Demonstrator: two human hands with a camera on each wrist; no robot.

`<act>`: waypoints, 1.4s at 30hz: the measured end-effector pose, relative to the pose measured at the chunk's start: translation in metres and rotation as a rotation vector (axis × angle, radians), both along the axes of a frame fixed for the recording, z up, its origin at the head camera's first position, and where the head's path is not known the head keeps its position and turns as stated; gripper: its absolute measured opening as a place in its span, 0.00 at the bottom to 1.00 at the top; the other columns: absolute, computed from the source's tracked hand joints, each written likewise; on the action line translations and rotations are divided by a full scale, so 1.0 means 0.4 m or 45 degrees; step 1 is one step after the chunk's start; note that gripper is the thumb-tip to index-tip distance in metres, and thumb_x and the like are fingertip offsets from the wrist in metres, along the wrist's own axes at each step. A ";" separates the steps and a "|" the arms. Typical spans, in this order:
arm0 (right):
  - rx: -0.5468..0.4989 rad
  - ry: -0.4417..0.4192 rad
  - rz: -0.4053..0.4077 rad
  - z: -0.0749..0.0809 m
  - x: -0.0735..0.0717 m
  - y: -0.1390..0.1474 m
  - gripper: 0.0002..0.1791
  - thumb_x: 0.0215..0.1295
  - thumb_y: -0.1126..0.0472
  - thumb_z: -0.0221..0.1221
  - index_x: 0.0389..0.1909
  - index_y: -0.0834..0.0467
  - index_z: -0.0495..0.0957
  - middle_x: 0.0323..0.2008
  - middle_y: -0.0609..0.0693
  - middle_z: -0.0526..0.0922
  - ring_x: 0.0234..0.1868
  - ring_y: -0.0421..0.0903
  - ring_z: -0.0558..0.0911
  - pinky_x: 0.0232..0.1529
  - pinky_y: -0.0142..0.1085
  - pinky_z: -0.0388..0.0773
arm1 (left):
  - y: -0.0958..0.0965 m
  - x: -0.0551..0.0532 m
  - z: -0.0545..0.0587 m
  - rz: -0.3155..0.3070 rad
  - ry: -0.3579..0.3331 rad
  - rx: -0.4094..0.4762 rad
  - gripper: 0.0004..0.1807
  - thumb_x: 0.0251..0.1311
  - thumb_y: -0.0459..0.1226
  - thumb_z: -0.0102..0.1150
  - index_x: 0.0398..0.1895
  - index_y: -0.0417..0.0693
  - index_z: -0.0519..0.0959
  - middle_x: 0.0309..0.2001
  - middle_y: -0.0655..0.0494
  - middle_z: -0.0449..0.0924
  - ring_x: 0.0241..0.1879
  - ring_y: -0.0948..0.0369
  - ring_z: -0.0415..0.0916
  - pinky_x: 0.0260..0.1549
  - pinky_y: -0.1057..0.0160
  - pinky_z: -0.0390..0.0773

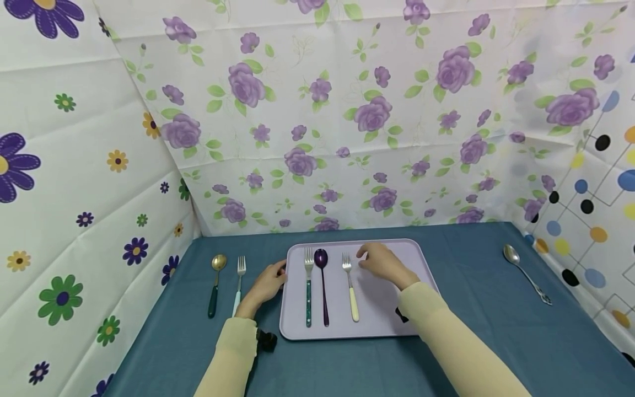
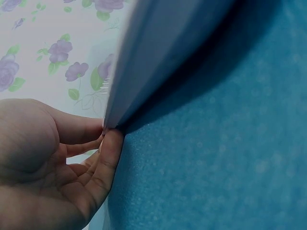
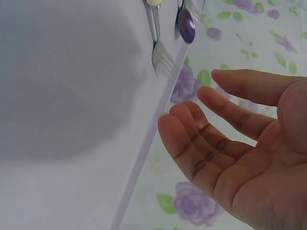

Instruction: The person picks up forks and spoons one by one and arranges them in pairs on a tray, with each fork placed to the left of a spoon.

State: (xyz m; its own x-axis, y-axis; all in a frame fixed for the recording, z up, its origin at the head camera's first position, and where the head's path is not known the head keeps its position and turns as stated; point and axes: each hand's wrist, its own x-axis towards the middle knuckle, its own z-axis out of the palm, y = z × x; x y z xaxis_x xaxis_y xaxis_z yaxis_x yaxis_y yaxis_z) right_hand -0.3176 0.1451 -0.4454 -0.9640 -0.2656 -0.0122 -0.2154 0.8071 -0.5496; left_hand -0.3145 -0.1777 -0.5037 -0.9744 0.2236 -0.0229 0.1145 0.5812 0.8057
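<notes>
A pale lilac tray (image 1: 382, 320) lies on the blue cloth. My left hand (image 1: 267, 282) pinches its left rim; in the left wrist view thumb and fingers (image 2: 112, 151) meet at the tray's edge (image 2: 144, 62). On the tray, left to right, are a green-handled fork (image 1: 308, 298), a dark purple spoon (image 1: 324, 292) and a cream-handled fork (image 1: 353, 298). Over the tray, just right of that last fork's tines, hovers my right hand (image 1: 384, 261). Its fingers are relaxed and bent, with a gap to the thumb and nothing held, as the right wrist view shows.
Left of the tray lie a gold spoon with a dark green handle (image 1: 215, 286) and a fork with a light blue handle (image 1: 240, 270), partly behind my left forearm. A silver spoon (image 1: 526, 273) is far right. Patterned cloth walls (image 1: 342, 187) stand behind and at both sides.
</notes>
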 end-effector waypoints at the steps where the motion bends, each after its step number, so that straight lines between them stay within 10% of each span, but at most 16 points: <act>1: 0.003 0.007 -0.002 0.001 -0.002 0.006 0.13 0.69 0.65 0.63 0.52 0.64 0.84 0.41 0.58 0.84 0.39 0.50 0.82 0.42 0.45 0.81 | 0.000 -0.001 -0.001 -0.002 0.003 0.002 0.26 0.77 0.28 0.46 0.74 0.26 0.64 0.42 0.46 0.70 0.40 0.54 0.74 0.42 0.54 0.78; 42: -0.112 0.016 -0.094 0.054 -0.023 0.220 0.19 0.76 0.63 0.58 0.63 0.67 0.78 0.50 0.66 0.81 0.47 0.58 0.81 0.43 0.50 0.80 | -0.003 -0.006 -0.010 -0.025 0.047 0.011 0.25 0.76 0.27 0.47 0.73 0.26 0.66 0.40 0.47 0.71 0.39 0.55 0.74 0.41 0.54 0.79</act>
State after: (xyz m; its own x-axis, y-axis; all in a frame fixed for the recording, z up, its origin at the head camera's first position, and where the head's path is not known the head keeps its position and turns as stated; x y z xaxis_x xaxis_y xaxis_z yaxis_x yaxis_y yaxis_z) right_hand -0.3270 0.2330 -0.4237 -0.9810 -0.1931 0.0199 -0.1640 0.7698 -0.6168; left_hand -0.3168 -0.1788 -0.5076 -0.9699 0.2430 0.0152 0.1558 0.5715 0.8057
